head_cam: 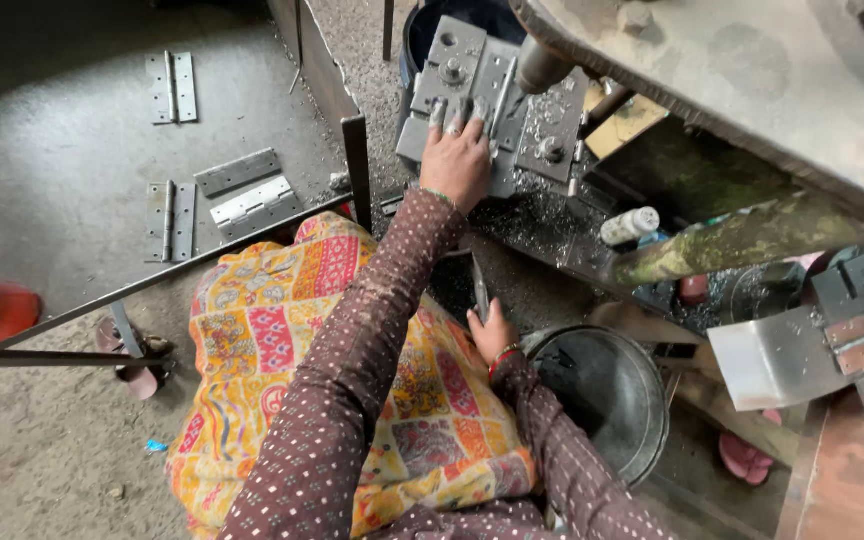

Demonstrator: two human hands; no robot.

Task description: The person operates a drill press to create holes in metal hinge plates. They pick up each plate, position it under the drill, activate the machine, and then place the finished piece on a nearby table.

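Note:
My left hand (457, 155) reaches forward and lies flat, fingers spread, on a grey metal hinge plate (452, 60) held in a fixture (542, 135) under a drill spindle (537, 65). Metal chips lie around the fixture. My right hand (492, 335) is lower, close to my lap, and grips a narrow flat metal piece (478, 285) that points up. A colourful patterned cloth (282, 330) covers my lap. Both arms wear brown dotted sleeves.
Several grey hinges (242, 195) lie on the concrete floor at the left. A round metal bucket (607, 395) stands by my right hand. A white bottle (630, 225) lies on the machine bed. Dark metal bars (152, 280) cross in front of me.

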